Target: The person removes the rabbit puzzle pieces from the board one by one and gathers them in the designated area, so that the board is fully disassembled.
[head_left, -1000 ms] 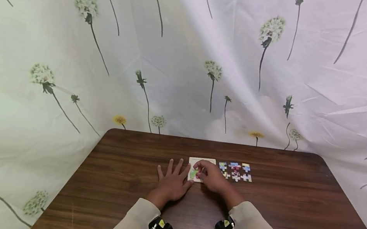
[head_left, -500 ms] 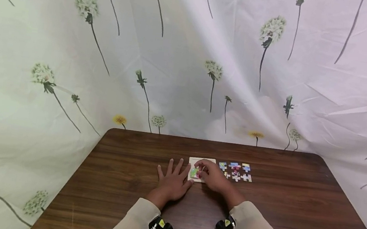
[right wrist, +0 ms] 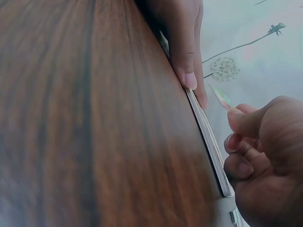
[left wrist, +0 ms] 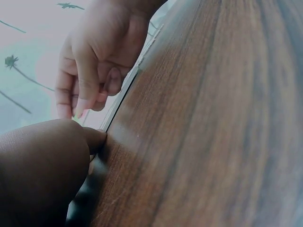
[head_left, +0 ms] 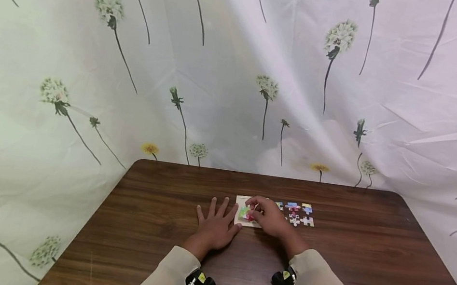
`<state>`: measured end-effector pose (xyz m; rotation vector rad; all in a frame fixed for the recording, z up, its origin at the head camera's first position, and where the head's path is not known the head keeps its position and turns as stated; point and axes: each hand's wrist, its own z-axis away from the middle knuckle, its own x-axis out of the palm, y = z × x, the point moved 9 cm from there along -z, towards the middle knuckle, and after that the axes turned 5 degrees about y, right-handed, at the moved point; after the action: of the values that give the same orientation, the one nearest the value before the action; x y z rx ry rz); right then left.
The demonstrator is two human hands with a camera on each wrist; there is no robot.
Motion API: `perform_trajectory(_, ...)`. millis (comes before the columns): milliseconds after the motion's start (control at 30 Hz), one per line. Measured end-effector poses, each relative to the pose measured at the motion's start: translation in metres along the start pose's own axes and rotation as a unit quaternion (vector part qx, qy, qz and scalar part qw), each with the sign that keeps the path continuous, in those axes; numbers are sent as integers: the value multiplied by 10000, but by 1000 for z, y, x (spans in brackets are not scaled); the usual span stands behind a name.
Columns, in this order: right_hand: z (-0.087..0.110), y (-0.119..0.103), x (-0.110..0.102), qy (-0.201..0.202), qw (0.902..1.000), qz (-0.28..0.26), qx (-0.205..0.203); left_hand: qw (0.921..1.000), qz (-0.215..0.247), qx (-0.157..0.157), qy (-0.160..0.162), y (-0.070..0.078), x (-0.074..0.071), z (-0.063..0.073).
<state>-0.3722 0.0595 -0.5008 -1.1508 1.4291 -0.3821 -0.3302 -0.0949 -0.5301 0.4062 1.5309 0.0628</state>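
Observation:
A pale, flat puzzle tray (head_left: 242, 200) lies on the table near the middle. My left hand (head_left: 214, 230) rests with fingers spread at its left side, thumb and index finger touching the edge. Over the tray, my right hand (head_left: 271, 219) pinches a green and pink jigsaw piece (head_left: 245, 212) between thumb and fingers. In the right wrist view the piece (right wrist: 221, 97) is tilted and raised above the tray's edge (right wrist: 208, 137). Part of the tray is hidden under the right hand.
Several loose jigsaw pieces (head_left: 294, 218) lie in rows to the right of the tray, partly covered by my right hand. The brown wooden table (head_left: 154, 234) ends at a flower-printed curtain (head_left: 227, 89) behind it.
My right hand has shifted slightly to the right with the jigsaw piece, covering more of the loose pieces. The left hand stays in place on the tray's edge.

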Motion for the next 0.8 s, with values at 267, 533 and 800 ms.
perform_trajectory(267,5,-4,-4,-121,9997,-169,-85,10000,5,-11,-22,-1,1,0)
perform_trajectory(533,13,-3,-14,-22,10000,60,-15,10000,-13,-60,-45,-2,3,-1)
perform_trajectory(800,25,1,-34,240,9991,310,-138,10000,35,-35,-31,-1,0,1)
